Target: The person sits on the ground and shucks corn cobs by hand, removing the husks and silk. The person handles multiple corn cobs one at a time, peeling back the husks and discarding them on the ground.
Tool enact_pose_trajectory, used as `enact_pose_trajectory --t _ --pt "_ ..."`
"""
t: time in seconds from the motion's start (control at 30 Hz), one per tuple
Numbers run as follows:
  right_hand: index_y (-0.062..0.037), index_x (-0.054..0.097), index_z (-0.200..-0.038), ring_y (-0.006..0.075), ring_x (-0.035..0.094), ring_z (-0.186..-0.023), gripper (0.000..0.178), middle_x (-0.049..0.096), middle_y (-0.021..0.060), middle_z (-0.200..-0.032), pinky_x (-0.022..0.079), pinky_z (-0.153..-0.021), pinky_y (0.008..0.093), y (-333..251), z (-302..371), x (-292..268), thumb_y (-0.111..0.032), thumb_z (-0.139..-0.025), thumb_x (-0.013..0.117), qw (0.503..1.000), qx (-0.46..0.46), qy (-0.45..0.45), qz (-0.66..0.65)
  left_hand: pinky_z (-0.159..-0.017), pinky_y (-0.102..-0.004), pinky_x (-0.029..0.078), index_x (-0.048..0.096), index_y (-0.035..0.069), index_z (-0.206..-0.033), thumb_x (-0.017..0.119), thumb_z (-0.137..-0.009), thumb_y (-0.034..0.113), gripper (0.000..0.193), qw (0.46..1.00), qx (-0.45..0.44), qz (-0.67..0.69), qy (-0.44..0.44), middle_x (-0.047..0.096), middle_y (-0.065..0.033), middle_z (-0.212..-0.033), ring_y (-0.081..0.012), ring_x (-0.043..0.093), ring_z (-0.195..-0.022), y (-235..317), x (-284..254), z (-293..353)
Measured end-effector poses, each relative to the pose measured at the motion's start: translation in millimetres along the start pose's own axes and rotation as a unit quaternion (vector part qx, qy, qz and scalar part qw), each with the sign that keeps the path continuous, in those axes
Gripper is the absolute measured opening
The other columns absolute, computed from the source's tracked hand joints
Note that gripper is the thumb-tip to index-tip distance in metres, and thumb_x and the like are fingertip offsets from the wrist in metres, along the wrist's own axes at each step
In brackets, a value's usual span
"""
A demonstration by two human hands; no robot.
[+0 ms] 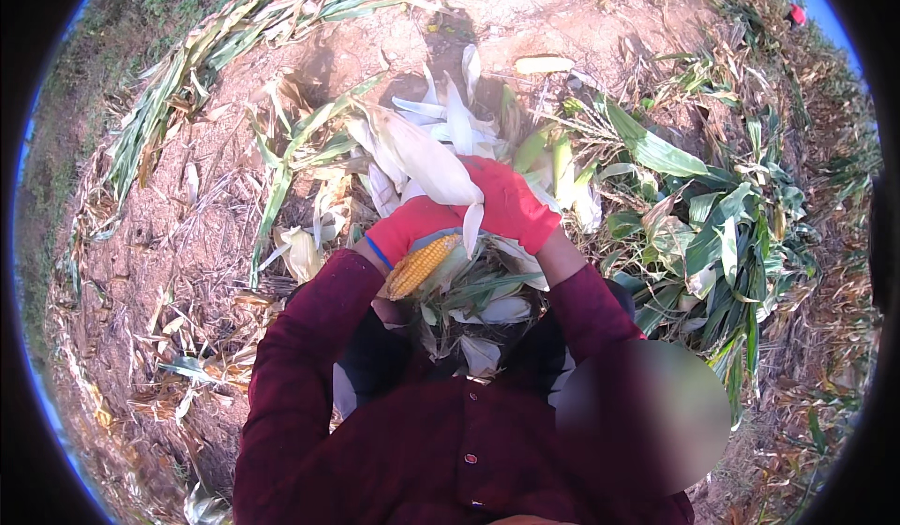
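Holding pale-husked corn (429,157), right grip (512,200) meets left grip (412,222).

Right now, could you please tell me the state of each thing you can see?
Left hand: red-gloved, fingertips hidden
Right hand: red-gloved, touching the pale corn husk
Pale corn husk: dry-looking, raised at the hands
Yellow corn ear: kernels bare
Far corn ear: lying flat
Green corn leaves: heaped, partly dried

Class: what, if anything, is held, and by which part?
The left hand and right hand hold the pale husk at its near end; any hold on the yellow cob is unclear.
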State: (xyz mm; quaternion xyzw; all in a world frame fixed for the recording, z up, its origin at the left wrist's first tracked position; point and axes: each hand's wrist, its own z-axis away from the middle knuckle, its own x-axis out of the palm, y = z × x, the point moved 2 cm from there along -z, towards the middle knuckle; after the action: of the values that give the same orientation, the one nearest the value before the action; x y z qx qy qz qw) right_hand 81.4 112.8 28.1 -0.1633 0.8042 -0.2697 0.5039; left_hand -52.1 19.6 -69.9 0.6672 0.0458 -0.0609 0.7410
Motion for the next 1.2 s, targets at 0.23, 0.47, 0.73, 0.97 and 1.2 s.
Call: enact_pose_trajectory --t 0.23,0.47,0.73,0.97,1.2 --pt "-0.0046 0.062 -0.108 0.031 0.052 -0.108 0.049 0.06 0.0095 -0.108 0.042 -0.093 0.041 2 2 19 -0.025 -0.065 0.076 0.988 -0.025 0.02 0.152 -0.096 -0.0347 0.042 0.059 0.007 -0.114 0.062 -0.084 0.019 0.033 0.985 0.072 -0.153 -0.023 0.06 -0.0098 -0.115 -0.0225 0.056 -0.108 20 -4 0" --pt "-0.0028 0.06 -0.108 0.0269 0.064 -0.087 0.035 0.065 0.0129 -0.096 0.051 -0.075 0.0359 10 12 24 -0.015 -0.076 0.069 0.952 0.076 0.121 -0.271 -0.098 -0.0359 0.04 0.061 0.008 -0.113 0.06 -0.087 0.022 0.03 0.956 0.103 -0.247 -0.118 0.06 -0.0097 -0.116 -0.0237 0.054 -0.111 68 -1 14" --pt "-0.0067 0.053 -0.084 0.0027 0.037 -0.045 0.033 0.05 0.0015 -0.073 0.029 -0.04 0.0202 -20 -4 -10 -0.036 -0.098 0.045 0.672 0.154 0.236 -0.685 -0.075 -0.0309 0.05 0.058 0.0 -0.108 0.067 -0.082 0.016 0.032 0.973 -0.061 0.22 -0.021 0.063 -0.0091 -0.094 -0.0174 0.062 -0.084 102 28 32" --pt "-0.0052 0.05 -0.089 0.0038 0.038 -0.042 0.024 0.05 0.003 -0.077 0.035 -0.039 0.0198 -16 -2 -30 -0.026 -0.098 0.044 0.311 0.011 0.097 -0.945 -0.076 -0.0315 0.05 0.053 -0.002 -0.118 0.072 -0.074 0.015 0.051 0.94 0.017 0.316 -0.127 0.062 -0.0093 -0.093 -0.0181 0.062 -0.083 125 26 37" --pt "-0.002 0.054 -0.108 0.0027 0.043 -0.046 0.025 0.058 0.0059 -0.084 0.037 -0.042 0.0184 73 27 -112 -0.021 -0.097 0.043 0.426 0.023 0.205 -0.881 -0.081 -0.0311 0.05 0.053 -0.001 -0.117 0.069 -0.073 0.008 0.048 0.959 0.011 0.267 -0.097 0.064 -0.0104 -0.098 -0.0175 0.063 -0.09 130 -21 71"
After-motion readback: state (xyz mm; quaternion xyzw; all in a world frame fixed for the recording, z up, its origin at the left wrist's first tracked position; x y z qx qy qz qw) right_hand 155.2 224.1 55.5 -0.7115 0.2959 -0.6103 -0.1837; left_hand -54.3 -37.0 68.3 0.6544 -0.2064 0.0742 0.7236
